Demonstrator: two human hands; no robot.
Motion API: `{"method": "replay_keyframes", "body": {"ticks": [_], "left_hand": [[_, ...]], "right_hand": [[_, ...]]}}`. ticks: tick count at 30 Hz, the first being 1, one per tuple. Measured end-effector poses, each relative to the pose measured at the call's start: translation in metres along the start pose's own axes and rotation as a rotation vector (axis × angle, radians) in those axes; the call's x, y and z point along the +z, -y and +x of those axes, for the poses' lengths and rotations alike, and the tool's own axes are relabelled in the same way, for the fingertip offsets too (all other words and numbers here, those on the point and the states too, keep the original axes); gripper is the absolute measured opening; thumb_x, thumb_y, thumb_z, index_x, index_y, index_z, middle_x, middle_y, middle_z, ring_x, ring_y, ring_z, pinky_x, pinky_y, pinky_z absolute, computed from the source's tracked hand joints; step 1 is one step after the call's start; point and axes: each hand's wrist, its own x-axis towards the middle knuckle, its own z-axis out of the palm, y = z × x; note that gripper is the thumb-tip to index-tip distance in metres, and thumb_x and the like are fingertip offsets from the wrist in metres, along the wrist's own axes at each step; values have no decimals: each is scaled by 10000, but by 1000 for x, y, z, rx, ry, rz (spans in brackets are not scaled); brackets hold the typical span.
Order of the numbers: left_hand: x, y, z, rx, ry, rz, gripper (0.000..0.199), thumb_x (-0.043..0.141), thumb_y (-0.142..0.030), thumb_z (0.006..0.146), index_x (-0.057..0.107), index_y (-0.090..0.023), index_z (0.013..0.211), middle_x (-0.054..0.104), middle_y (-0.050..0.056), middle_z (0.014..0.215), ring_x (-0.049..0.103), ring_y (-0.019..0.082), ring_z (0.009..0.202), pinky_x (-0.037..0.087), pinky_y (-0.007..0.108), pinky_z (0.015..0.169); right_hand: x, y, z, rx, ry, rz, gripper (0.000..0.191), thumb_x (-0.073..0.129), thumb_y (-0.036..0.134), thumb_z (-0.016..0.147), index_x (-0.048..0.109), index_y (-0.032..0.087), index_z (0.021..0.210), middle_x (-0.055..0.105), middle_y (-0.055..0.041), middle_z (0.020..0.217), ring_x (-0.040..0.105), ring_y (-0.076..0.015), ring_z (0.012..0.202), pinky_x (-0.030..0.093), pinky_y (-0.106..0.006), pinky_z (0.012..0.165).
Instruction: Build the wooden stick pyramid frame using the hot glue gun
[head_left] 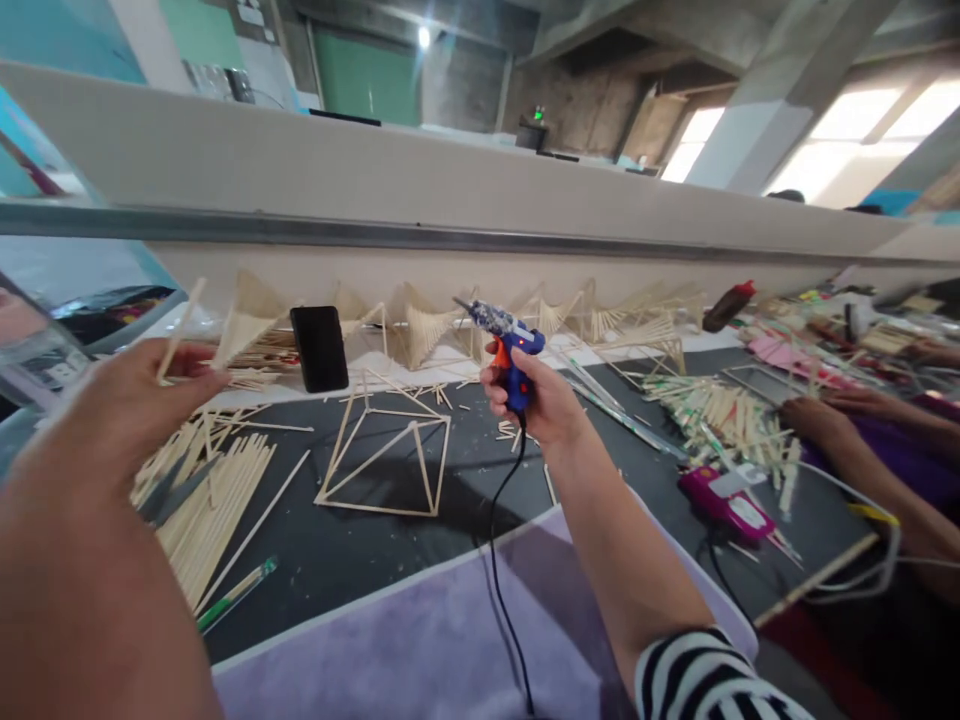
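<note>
My right hand (534, 395) is wrapped round the handle of a blue hot glue gun (525, 345), raised over the table with its nozzle pointing up and left. A black cord hangs from the gun down across the purple mat. At the left, my left hand (169, 375) pinches a short wooden stick (182, 325) that stands up tilted between the fingers. Between my hands, a frame of glued wooden sticks (380, 508) rests on the dark tabletop, touched by neither hand.
Loose wooden sticks (217, 505) and scissors (176, 490) lie at the left. A black phone (320, 348) stands upright behind the frame, before a row of twisted stick models (424, 330). At the right are a stick pile (724, 415), a magenta device (727, 502) and another person's hands (832, 415).
</note>
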Motion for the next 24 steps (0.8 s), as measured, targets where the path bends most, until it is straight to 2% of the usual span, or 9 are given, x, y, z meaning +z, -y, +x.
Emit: {"method": "replay_keyframes", "body": {"ticks": [2, 4, 6, 9, 12, 14, 17, 21, 24], "left_hand": [[3, 1, 2, -31, 17, 39, 256, 640, -327, 660, 637, -207, 885, 542, -41, 619, 452, 96, 532, 315, 183, 495], [12, -1, 2, 5, 45, -9, 195, 607, -343, 684, 639, -195, 807, 507, -41, 554, 417, 89, 482, 298, 172, 447], [24, -6, 1, 23, 95, -113, 155, 584, -307, 698, 619, -172, 765, 511, -35, 556, 403, 75, 451, 299, 157, 414], [44, -13, 2, -25, 204, -311, 119, 528, -232, 740, 585, -148, 801, 551, -20, 614, 381, 44, 387, 292, 137, 364], [63, -15, 7, -150, 413, -477, 125, 502, -206, 780, 556, -138, 871, 562, -6, 599, 412, 51, 348, 291, 133, 319], [76, -10, 8, -269, 542, -589, 139, 504, -182, 794, 537, -133, 920, 579, 14, 606, 517, 89, 414, 393, 160, 362], [90, 6, 2, -385, 567, -678, 148, 470, -148, 823, 513, -136, 964, 597, 34, 671, 600, 114, 550, 507, 223, 511], [96, 29, -20, -511, 593, -709, 217, 514, -162, 808, 513, -161, 1025, 618, 57, 774, 623, 141, 654, 537, 289, 604], [98, 36, -35, -578, 620, -729, 248, 544, -181, 795, 522, -177, 1042, 620, 62, 811, 621, 144, 657, 537, 303, 604]], "right_hand": [[4, 2, 1, -10, -53, 85, 209, 445, 321, 863, 536, 196, 1003, 622, -7, 765, 521, -75, 555, 482, -194, 508], [7, 3, 1, -10, -86, 130, 193, 444, 320, 871, 541, 199, 985, 619, 3, 751, 518, -69, 551, 505, -217, 571], [6, 2, 3, 9, -103, 133, 184, 444, 317, 877, 546, 198, 975, 626, 1, 746, 528, -71, 552, 526, -273, 664], [-3, -7, 10, 113, -147, 110, 164, 450, 291, 878, 552, 181, 945, 640, -18, 732, 545, -81, 542, 522, -371, 757], [-17, -22, 20, 209, -243, 73, 155, 453, 281, 874, 555, 169, 909, 647, -31, 717, 545, -93, 519, 539, -406, 705], [-26, -33, 26, 243, -314, 48, 156, 456, 288, 871, 554, 169, 892, 650, -30, 723, 543, -97, 511, 551, -397, 640], [-35, -49, 32, 287, -360, 35, 149, 465, 288, 865, 550, 167, 865, 654, -29, 729, 545, -100, 511, 552, -374, 572], [-41, -63, 36, 327, -360, 49, 166, 456, 308, 870, 550, 171, 874, 663, -29, 734, 561, -109, 510, 548, -369, 543], [-42, -70, 38, 351, -393, 41, 176, 445, 319, 878, 549, 177, 880, 669, -28, 739, 570, -110, 505, 547, -360, 545]]}}
